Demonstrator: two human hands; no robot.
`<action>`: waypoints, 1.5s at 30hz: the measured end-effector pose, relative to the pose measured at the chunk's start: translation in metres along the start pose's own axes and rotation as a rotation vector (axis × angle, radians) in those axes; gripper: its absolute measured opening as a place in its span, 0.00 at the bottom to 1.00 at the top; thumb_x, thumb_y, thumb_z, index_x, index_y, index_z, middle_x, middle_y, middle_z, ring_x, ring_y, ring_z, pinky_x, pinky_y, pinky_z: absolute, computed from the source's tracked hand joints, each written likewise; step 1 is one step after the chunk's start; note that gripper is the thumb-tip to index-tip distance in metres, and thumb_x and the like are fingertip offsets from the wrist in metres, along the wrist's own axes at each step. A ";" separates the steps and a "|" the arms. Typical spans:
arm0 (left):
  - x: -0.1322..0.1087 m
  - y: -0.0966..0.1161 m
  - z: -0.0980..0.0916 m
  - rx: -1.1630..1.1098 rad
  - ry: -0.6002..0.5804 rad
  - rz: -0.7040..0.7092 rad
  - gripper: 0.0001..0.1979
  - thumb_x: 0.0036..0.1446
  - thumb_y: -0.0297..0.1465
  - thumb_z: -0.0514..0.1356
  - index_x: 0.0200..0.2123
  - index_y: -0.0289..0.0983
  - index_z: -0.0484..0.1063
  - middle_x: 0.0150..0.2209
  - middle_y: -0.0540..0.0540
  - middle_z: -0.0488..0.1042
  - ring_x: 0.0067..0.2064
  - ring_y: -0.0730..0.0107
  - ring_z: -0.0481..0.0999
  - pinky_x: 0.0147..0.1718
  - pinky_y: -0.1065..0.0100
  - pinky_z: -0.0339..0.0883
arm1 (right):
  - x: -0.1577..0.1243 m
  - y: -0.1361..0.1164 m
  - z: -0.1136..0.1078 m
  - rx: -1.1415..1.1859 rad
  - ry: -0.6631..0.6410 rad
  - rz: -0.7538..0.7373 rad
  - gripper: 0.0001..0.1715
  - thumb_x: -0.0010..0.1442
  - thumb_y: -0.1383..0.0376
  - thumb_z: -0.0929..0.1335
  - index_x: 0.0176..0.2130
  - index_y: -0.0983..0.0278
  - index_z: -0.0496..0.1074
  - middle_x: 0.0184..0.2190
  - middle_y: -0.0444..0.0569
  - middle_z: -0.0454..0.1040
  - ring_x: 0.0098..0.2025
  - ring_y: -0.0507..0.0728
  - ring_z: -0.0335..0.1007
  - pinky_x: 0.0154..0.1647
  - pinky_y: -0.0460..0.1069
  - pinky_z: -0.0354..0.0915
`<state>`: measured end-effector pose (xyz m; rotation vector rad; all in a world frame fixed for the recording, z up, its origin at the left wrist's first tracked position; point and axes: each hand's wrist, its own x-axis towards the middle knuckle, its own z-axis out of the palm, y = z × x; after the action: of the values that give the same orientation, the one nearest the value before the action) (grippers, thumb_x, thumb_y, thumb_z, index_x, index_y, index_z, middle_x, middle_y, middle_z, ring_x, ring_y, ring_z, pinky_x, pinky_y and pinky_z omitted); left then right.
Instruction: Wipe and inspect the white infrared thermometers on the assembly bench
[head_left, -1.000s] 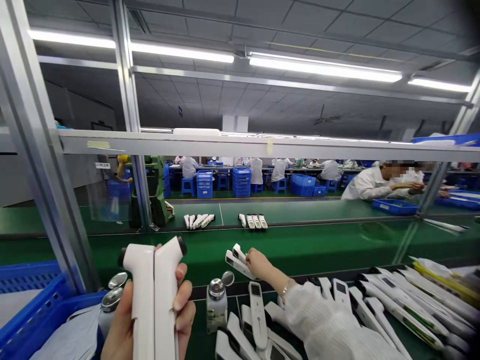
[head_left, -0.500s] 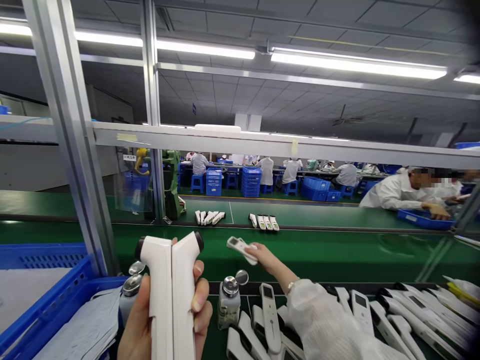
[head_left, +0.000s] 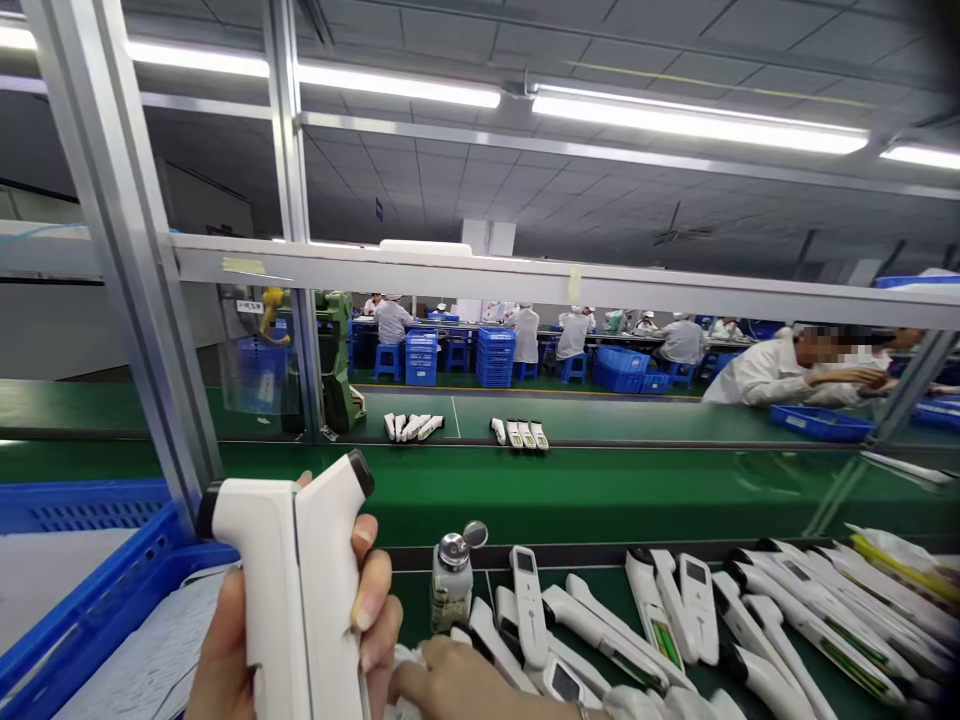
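My left hand [head_left: 221,655] is closed round two white gun-shaped thermometers [head_left: 292,585], held upright and back to back, their dark tips pointing left and right. My right hand [head_left: 457,688] sits low at the bottom centre with its fingers curled, touching something white that I cannot make out, right beside my left hand's fingers. Just behind it stands a small bottle with a metal pump cap [head_left: 451,585]. Several white thermometers [head_left: 675,615] lie in a row on the green mat to the right.
A blue crate [head_left: 90,600] with grey sheets sits at the left. The green conveyor belt [head_left: 600,490] runs across in front; two groups of thermometers [head_left: 519,433] lie on the far belt. An aluminium frame post [head_left: 127,260] rises at the left. A person in white [head_left: 772,370] works at the right.
My right hand has pulled back from over the green belt, where it held white thermometers, to the bottom centre next to my left hand. My left hand has kept its pair, shifting slightly left.
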<state>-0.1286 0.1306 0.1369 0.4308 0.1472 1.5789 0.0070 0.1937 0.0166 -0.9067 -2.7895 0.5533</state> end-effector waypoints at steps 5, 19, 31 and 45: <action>-0.002 0.001 0.004 0.000 0.019 -0.016 0.17 0.50 0.44 0.56 0.39 0.38 0.66 0.31 0.45 0.66 0.24 0.75 0.61 0.21 0.72 0.65 | -0.015 0.004 -0.018 -0.066 0.103 0.019 0.11 0.54 0.65 0.65 0.39 0.65 0.70 0.37 0.51 0.65 0.34 0.56 0.64 0.33 0.49 0.64; 0.003 -0.008 0.008 -0.076 0.075 -0.042 0.19 0.57 0.41 0.48 0.44 0.34 0.66 0.32 0.43 0.64 0.25 0.75 0.61 0.22 0.72 0.64 | 0.016 0.059 -0.065 -0.097 0.525 0.140 0.08 0.57 0.71 0.65 0.39 0.64 0.65 0.37 0.48 0.68 0.37 0.53 0.66 0.38 0.48 0.63; 0.007 -0.012 0.006 -0.073 0.043 -0.105 0.20 0.58 0.41 0.46 0.42 0.34 0.68 0.33 0.43 0.65 0.27 0.74 0.62 0.23 0.72 0.64 | 0.000 0.044 -0.092 -0.347 0.199 0.113 0.14 0.54 0.61 0.69 0.41 0.64 0.72 0.40 0.50 0.69 0.40 0.57 0.66 0.39 0.51 0.64; 0.016 -0.041 0.004 -0.011 -0.222 -0.390 0.30 0.58 0.49 0.40 0.37 0.29 0.69 0.24 0.45 0.65 0.21 0.78 0.63 0.19 0.78 0.55 | 0.014 0.049 -0.081 -0.384 0.243 0.163 0.10 0.62 0.62 0.64 0.36 0.67 0.69 0.33 0.45 0.71 0.32 0.51 0.69 0.33 0.49 0.68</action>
<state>-0.0886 0.1480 0.1287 0.5308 0.0481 1.1411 0.0424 0.2628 0.0722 -1.1911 -2.6540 -0.0815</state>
